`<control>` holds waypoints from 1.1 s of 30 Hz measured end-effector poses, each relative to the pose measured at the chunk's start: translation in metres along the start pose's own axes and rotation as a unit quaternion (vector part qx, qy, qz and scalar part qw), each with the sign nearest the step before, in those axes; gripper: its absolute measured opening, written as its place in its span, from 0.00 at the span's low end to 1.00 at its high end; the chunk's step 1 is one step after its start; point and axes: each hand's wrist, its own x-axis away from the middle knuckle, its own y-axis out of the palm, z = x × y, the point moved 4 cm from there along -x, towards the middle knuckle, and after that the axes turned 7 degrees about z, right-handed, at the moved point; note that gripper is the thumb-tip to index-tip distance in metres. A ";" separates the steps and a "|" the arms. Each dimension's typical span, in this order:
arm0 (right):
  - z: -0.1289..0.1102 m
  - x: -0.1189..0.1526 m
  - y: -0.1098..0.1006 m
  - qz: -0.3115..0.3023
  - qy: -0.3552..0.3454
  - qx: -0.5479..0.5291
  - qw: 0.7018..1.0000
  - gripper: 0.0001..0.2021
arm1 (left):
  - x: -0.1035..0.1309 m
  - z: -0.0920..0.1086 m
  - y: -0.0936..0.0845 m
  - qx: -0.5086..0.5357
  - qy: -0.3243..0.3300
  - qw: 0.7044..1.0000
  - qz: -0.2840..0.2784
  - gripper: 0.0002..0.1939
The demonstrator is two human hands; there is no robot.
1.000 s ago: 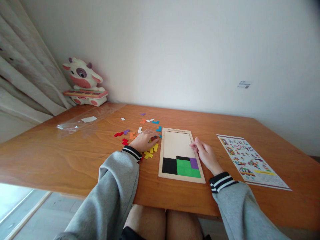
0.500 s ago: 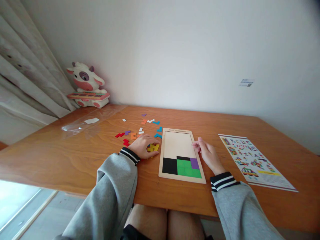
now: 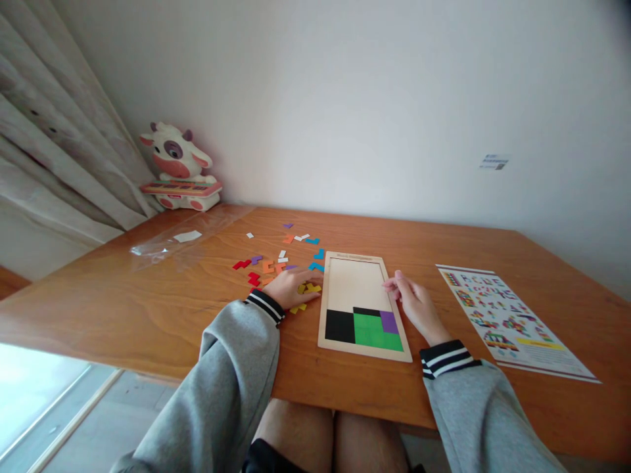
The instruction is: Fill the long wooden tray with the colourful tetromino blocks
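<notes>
My left hand (image 3: 290, 287) reaches over the yellow puzzle pieces (image 3: 311, 288) beside the board's left edge. Its thumb and fingers are apart around them, and part of the pieces is hidden under the hand. Another yellow piece (image 3: 298, 308) lies just below the thumb. The wooden puzzle board (image 3: 365, 355) lies flat; black pieces (image 3: 340, 326), green pieces (image 3: 377, 333) and a purple piece (image 3: 389, 322) fill its near end, while the far part shows bare wood. My right hand (image 3: 413, 302) is at the board's right edge, fingers loosely bent and apart, holding nothing visible.
Red pieces (image 3: 242, 265), orange pieces (image 3: 267, 266), blue pieces (image 3: 316, 267) and white pieces (image 3: 282, 256) lie scattered left of the board. A printed sheet (image 3: 517, 322) lies at right. Clear plastic wrap (image 3: 162, 247) and a cow toy keyboard (image 3: 182, 189) are at back left.
My view has turned slightly left, so everything sits a little further right. The left hand has shifted slightly over the yellow pieces, and one shows below the thumb. The right hand stays at the board's edge.
</notes>
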 end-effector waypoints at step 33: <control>0.001 0.000 0.001 -0.026 -0.015 0.011 0.999 0.30 | -0.012 0.044 0.036 0.214 -0.112 0.968 0.066 0.10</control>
